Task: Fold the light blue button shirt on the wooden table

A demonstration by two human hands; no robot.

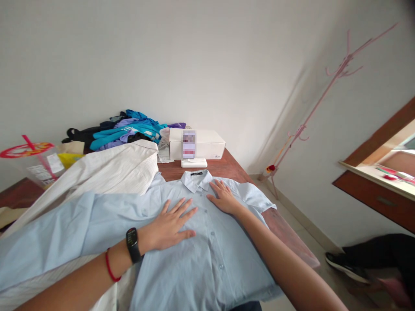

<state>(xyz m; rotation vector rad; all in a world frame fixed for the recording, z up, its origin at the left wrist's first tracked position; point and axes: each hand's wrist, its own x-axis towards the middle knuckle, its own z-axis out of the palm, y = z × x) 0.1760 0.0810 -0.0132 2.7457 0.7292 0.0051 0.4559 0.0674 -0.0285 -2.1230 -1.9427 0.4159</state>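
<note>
A light blue button-up shirt [194, 268] lies front side up on the wooden table, its collar at the far end. My left hand [170, 226] rests flat on the chest of the shirt, fingers spread. Up near the collar, my right hand [223, 196] lies flat on the other side of the button line, fingers also spread. Neither hand grips the cloth. The left sleeve in view stretches out over a white striped shirt [123, 166], while the other sleeve reaches toward the table's right edge.
Behind the shirt stand a phone [189, 144] on a white stand and a white box [210, 144]. A heap of clothes [129, 129] lies against the wall. At left is a plastic cup [40, 166] with a straw. A pink coat rack [311, 114] stands right of the table [292, 242].
</note>
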